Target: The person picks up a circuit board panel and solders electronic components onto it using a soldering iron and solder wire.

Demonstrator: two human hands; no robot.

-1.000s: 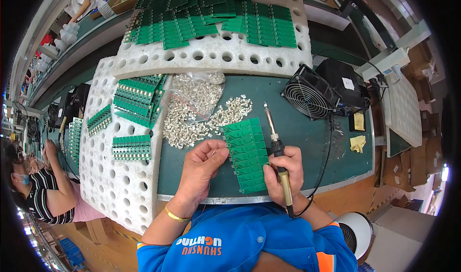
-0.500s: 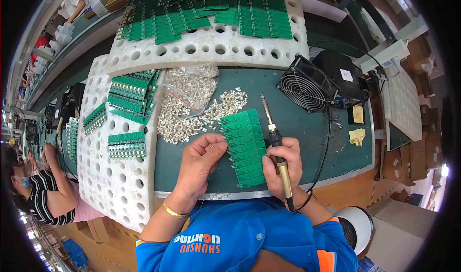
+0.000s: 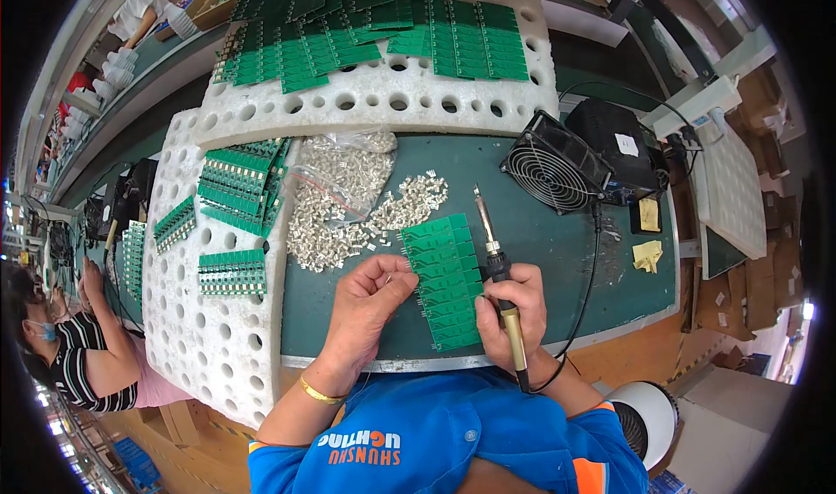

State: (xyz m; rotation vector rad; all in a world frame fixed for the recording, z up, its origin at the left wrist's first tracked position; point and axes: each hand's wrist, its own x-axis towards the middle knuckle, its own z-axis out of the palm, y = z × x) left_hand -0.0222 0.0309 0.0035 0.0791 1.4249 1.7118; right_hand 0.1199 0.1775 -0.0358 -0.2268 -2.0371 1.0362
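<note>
A green circuit board panel (image 3: 442, 285) is held upright over the front of the bench, small pins sticking out along its left edge. My right hand (image 3: 515, 313) grips a soldering iron (image 3: 507, 320) with a gold handle, its metal tip pointing up and away, while the thumb and fingers also hold the panel's right edge. At the panel's left edge my left hand (image 3: 366, 302) is closed in a pinch; a thin strand, apparently solder wire, trails below it, though the fingers mostly hide it. Behind the panel lies a pile of small white connectors (image 3: 409, 205), partly spilling from a clear bag (image 3: 353, 167).
White perforated foam (image 3: 228, 341) on the left carries several finished-looking boards (image 3: 237, 185); another foam slab (image 3: 401, 119) behind holds many green panels. A black fan (image 3: 555, 170) stands right, near yellow sponges (image 3: 647, 256). The iron's cable (image 3: 594, 276) loops right. Another person sits far left.
The view has shifted slightly, so the bench sits a little lower in the picture. Both hands keep their grip on the panel and iron; little else differs.
</note>
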